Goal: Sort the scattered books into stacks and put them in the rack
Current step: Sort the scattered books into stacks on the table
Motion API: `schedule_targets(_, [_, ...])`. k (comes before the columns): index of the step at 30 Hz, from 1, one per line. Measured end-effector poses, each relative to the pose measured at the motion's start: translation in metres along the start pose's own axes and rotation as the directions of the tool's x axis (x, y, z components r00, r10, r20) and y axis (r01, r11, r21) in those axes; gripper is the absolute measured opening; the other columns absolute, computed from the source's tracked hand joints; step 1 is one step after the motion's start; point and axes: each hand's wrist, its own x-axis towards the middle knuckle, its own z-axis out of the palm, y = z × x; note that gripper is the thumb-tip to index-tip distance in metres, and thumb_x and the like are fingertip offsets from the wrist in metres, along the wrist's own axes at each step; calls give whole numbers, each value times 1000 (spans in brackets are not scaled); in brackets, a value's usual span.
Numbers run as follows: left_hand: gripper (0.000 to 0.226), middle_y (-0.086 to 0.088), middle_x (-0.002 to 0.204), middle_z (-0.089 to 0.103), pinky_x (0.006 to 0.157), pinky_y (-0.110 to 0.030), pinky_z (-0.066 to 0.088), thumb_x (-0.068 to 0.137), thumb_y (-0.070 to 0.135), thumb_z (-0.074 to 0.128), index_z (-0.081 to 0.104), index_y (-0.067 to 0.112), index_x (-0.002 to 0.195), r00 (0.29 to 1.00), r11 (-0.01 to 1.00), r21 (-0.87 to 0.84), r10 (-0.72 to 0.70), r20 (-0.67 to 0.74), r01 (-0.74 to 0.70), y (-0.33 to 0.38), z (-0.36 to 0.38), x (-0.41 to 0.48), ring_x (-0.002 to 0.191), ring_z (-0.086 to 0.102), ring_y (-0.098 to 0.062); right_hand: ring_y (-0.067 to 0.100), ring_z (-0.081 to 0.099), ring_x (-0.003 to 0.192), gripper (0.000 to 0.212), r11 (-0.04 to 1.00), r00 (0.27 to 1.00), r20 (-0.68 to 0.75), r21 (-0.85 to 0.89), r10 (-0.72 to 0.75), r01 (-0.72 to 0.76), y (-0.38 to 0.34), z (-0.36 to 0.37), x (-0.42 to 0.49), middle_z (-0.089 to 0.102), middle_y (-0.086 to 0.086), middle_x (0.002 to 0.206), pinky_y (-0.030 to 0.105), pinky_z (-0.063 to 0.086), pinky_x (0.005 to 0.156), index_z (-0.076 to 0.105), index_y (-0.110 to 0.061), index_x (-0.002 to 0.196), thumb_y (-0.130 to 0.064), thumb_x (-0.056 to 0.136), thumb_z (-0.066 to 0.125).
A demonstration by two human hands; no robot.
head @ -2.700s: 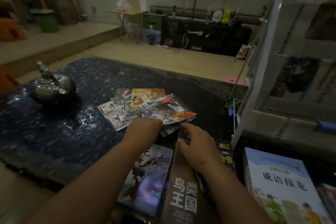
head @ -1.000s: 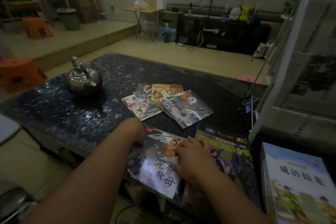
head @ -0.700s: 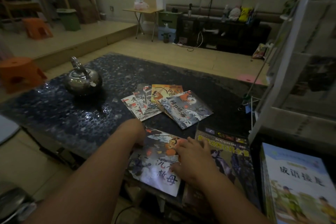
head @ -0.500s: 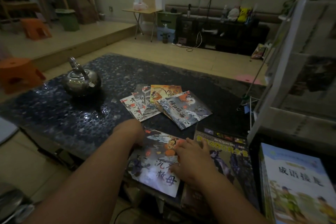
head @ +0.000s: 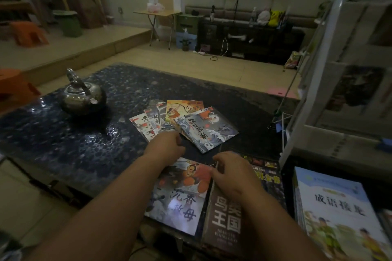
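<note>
The sorting step is in hand, with nothing yet bound for the rack (head: 314, 82) at the right. A fan of thin picture books (head: 169, 118) lies spread in the middle of the dark desk (head: 63, 144), the wave-cover book (head: 209, 129) on top at its right end. Nearer the person lie a larger picture book (head: 180, 195) and, just beside it, a brown book (head: 226, 218). The left hand (head: 165, 146) reaches to the near edge of the fan, its fingers hidden behind its back, so I cannot tell whether it grips anything. The right hand (head: 231, 174) hovers with bent fingers over the top edge of the brown book; whether it pinches that edge is unclear. A kettle (head: 82, 95) stands well apart at the left. The next move likely calls for sweeping the fan together into one squared stack, without sliding loose covers off the desk
</note>
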Motion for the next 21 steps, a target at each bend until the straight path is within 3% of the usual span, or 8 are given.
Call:
schedule_targets(4, [25, -6, 117, 62, 85, -36, 51, 91, 21, 61, 61, 21, 116, 992, 993, 20, 119, -48, -118, 17, 18, 8, 102, 58, -23, 15, 49, 121, 44, 998, 999, -34, 47, 41, -40, 8, -5, 6, 55, -5, 132, 34, 41, 103, 57, -25, 131, -41, 90, 60])
schedule_targets(8, [54, -5, 140, 50, 101, -43, 46, 90, 3, 57, 48, 25, 139, 977, 976, 84, 206, -62, -201, 27, 41, 21, 127, 48, -26, 15, 51, 120, 44, 993, 996, -62, 103, 62, -55, 13, -7, 11, 55, -4, 131, 32, 42, 102, 58, -23, 131, -40, 90, 61])
schedule_targets(10, [63, -4, 147, 44, 107, -45, 41, 88, 10, 64, 40, 27, 144, 975, 976, 73, 210, -77, -204, 32, 48, 26, 134, 41, -25, 15, 52, 118, 45, 990, 996, -64, 126, 67, -59, 15, -8, 13, 56, -3, 130, 33, 43, 101, 59, -22, 130, -39, 89, 62])
schedule_targets(13, [79, 0, 153, 36, 114, -47, 30, 81, 47, 72, 34, 27, 147, 965, 960, 136, 254, -63, -244, 42, 57, 36, 144, 28, -24, 17, 54, 114, 39, 980, 994, -63, 183, 86, -74, 19, -10, 14, 58, -2, 125, 34, 45, 98, 62, -20, 125, -36, 90, 62])
schedule_targets(15, [83, 1, 154, 35, 116, -49, 26, 80, 53, 70, 32, 26, 148, 958, 944, 198, 280, -56, -264, 47, 62, 41, 144, 26, -24, 16, 55, 113, 35, 972, 992, -68, 219, 103, -86, 24, -12, 14, 58, -2, 123, 34, 46, 97, 62, -22, 122, -35, 90, 62])
schedule_targets(17, [81, -1, 155, 33, 116, -48, 25, 83, 45, 70, 29, 25, 150, 962, 939, 232, 271, -46, -253, 48, 68, 44, 142, 29, -25, 16, 55, 114, 36, 966, 990, -77, 241, 120, -99, 28, -14, 15, 57, -2, 125, 34, 45, 97, 61, -23, 124, -35, 90, 62])
schedule_targets(21, [74, -7, 141, 51, 102, -44, 44, 84, 38, 71, 35, 22, 147, 988, 976, 154, 155, 11, -155, 51, 69, 44, 127, 49, -27, 14, 53, 116, 41, 953, 985, -64, 269, 161, -138, 34, -17, 16, 55, -4, 130, 33, 45, 98, 58, -24, 130, -38, 91, 60])
